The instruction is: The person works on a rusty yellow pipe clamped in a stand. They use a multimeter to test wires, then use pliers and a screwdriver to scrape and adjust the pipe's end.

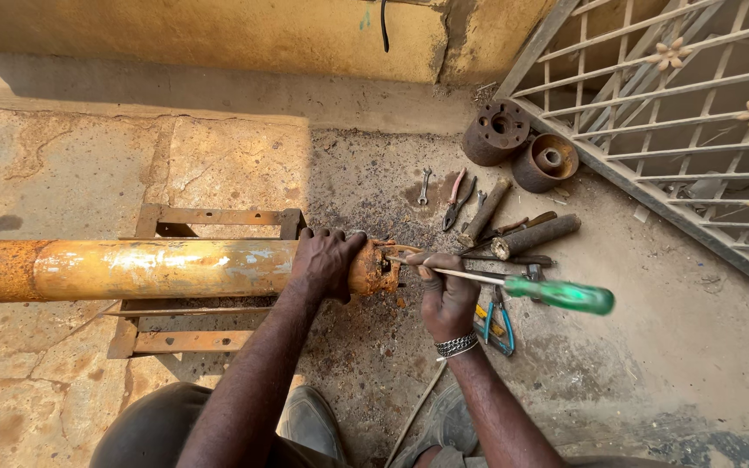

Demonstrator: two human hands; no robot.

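A long rusty yellow metal cylinder point(149, 269) lies across a low rusted steel frame point(210, 217) on the concrete floor. My left hand point(327, 260) grips the cylinder near its corroded right end point(379, 267). My right hand point(446, 295) holds a screwdriver with a green handle point(561, 295). Its shaft runs left through my fingers and its tip sits at the cylinder's end. A beaded bracelet is on my right wrist.
Tools lie on the floor right of the cylinder: pliers point(457, 199), a small spanner point(424, 185), blue-handled pliers point(500, 325), metal rods point(535, 236). Two rusty round parts point(522, 147) sit by a metal grille point(678, 121). A yellow wall point(218, 35) stands behind.
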